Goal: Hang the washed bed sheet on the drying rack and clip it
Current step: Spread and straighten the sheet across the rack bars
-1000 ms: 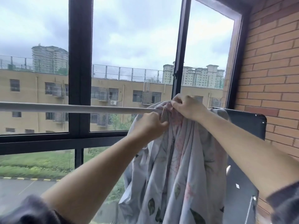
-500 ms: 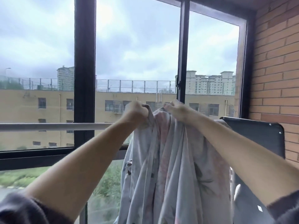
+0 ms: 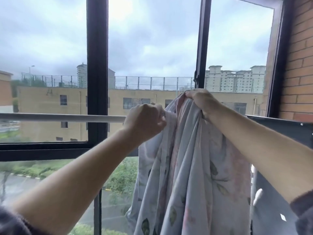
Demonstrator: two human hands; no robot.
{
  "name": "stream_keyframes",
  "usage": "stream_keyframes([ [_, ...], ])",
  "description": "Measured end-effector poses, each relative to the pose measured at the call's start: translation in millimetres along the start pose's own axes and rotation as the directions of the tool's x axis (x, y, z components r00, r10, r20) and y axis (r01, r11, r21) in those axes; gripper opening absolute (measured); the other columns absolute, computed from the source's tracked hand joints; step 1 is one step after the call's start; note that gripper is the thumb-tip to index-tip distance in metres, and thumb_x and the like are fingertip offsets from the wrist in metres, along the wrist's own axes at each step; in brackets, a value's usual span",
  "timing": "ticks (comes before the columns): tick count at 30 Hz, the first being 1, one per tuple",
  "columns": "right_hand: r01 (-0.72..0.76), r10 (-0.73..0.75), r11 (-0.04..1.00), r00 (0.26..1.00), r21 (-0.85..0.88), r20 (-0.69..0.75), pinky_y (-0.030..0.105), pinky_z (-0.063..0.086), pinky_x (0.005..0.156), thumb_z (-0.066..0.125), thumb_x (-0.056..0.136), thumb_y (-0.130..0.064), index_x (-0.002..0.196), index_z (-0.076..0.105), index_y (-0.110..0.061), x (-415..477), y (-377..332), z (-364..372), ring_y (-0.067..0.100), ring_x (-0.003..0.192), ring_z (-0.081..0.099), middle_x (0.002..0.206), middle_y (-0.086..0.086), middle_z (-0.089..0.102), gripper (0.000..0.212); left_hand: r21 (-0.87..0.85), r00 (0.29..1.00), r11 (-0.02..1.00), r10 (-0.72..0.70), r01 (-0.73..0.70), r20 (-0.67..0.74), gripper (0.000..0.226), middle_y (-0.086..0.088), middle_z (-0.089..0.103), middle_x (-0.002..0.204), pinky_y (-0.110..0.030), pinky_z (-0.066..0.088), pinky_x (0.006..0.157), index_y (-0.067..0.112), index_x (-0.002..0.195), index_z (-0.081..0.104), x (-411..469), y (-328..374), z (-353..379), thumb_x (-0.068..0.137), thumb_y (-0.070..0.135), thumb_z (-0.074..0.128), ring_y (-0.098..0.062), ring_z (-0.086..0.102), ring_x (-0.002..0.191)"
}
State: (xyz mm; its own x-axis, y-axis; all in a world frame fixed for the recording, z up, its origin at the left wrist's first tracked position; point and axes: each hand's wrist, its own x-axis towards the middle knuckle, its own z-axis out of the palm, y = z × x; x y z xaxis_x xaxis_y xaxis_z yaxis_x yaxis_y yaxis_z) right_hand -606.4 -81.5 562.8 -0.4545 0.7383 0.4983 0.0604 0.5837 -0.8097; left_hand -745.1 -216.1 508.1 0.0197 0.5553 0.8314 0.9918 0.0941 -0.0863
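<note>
Gripping the gathered top of the pale grey bed sheet (image 3: pixel 189 167) printed with green leaves and pink flowers, both hands work at the right-hand end of the round white drying rail (image 3: pixel 64 117). The left hand (image 3: pixel 145 118) is curled into a fist at rail height, pinching a fold of cloth. The right hand (image 3: pixel 201 100) is bunched round the topmost folds and holds them above the rail.

By my reading the task is at an early stage. The sheet is up at the rail but crowded into one thick bundle, and the hands and cloth hide whether any of it lies over the rail. Most of the rail to the left is bare. No clip is in sight, so spreading the sheet along the rail and clipping it look left to do.

The sheet hangs as a column of folds, long axis vertical, top edge at the hands and lower end out of view. It crosses the horizontal rail, between the black window frame (image 3: pixel 97 65) and the red brick wall (image 3: pixel 301 65)
</note>
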Motion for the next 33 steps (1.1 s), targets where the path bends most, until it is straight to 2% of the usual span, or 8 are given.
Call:
stream_keyframes([
  [4,0.025,-0.008,0.981,0.996,0.193,-0.092,0.026,0.051,0.065,0.051,0.094,-0.014,0.086,0.063,-0.003,8,-5,-7,0.018,0.064,0.06,0.07,0.008,0.062,0.018,0.111,0.991,0.989,-0.105,0.096,0.084,0.043,0.003,0.054,0.065,-0.023,0.044,0.048,0.015,0.077,0.052,4,15,2,0.084,0.057,0.053,-0.011,0.052,0.053],
  [7,0.04,-0.003,0.973,0.987,0.228,-0.161,0.03,0.051,0.068,0.052,0.092,-0.014,0.079,0.062,-0.004,20,-6,-25,0.023,0.065,0.061,0.069,0.009,0.061,0.019,0.101,0.965,0.976,-0.208,0.194,0.158,0.029,-0.003,0.056,0.081,-0.031,0.053,0.063,0.012,0.079,0.048,3,26,8,0.082,0.038,0.061,-0.021,0.057,0.068],
  [14,0.039,-0.019,0.872,0.999,-0.488,0.046,0.025,0.043,0.06,0.051,0.093,-0.014,0.09,0.054,-0.009,36,34,-43,0.014,0.07,0.049,0.081,0.004,0.053,0.006,0.17,0.952,0.953,-0.276,0.252,0.132,0.011,-0.004,0.055,0.071,-0.028,0.04,0.059,0.015,0.069,0.049,6,38,5,0.079,0.02,0.053,-0.024,0.055,0.068],
  [18,0.064,-0.028,0.849,0.997,-0.524,0.077,0.025,0.04,0.064,0.054,0.091,-0.019,0.102,0.053,-0.014,33,51,-36,0.014,0.077,0.052,0.084,-0.001,0.055,0.012,0.02,0.933,0.938,-0.347,0.347,0.095,0.014,-0.004,0.057,0.068,-0.032,0.046,0.059,0.013,0.076,0.059,13,30,-6,0.086,0.017,0.051,-0.025,0.057,0.069],
  [21,0.084,-0.07,0.878,0.996,-0.472,0.047,0.026,0.04,0.069,0.054,0.09,-0.018,0.103,0.051,-0.016,30,55,-37,0.012,0.077,0.052,0.086,-0.001,0.055,0.014,-0.536,0.719,0.501,-0.601,0.679,0.348,0.024,-0.005,0.056,0.073,-0.033,0.05,0.069,0.01,0.076,0.06,28,14,-11,0.094,0.015,0.045,-0.021,0.054,0.067],
  [23,0.089,-0.076,0.881,0.996,-0.465,0.046,0.026,0.041,0.067,0.053,0.09,-0.018,0.103,0.051,-0.015,29,57,-36,0.013,0.076,0.053,0.087,0.0,0.057,0.014,-0.533,0.618,0.344,-0.596,0.774,0.513,0.027,-0.007,0.054,0.074,-0.033,0.05,0.067,0.009,0.076,0.057,32,11,-9,0.095,0.02,0.042,-0.019,0.052,0.064],
  [30,0.115,-0.124,0.874,0.992,-0.473,0.011,0.037,0.05,0.083,0.056,0.088,-0.023,0.099,0.053,-0.018,24,53,-30,0.023,0.091,0.059,0.095,0.004,0.062,0.013,-0.054,0.77,0.854,-0.438,0.518,0.464,0.041,0.001,0.05,0.066,-0.025,0.041,0.058,0.015,0.061,0.05,33,37,-6,0.078,0.048,0.067,-0.019,0.053,0.066],
  [33,0.147,-0.145,0.846,0.988,-0.512,0.044,0.032,0.046,0.083,0.052,0.087,-0.035,0.1,0.055,-0.024,16,46,-26,0.019,0.092,0.057,0.097,-0.001,0.062,0.017,0.314,0.787,0.886,-0.452,0.341,0.419,0.042,0.003,0.053,0.074,-0.025,0.046,0.065,0.019,0.071,0.049,44,55,-6,0.077,0.058,0.063,-0.017,0.057,0.079],
])
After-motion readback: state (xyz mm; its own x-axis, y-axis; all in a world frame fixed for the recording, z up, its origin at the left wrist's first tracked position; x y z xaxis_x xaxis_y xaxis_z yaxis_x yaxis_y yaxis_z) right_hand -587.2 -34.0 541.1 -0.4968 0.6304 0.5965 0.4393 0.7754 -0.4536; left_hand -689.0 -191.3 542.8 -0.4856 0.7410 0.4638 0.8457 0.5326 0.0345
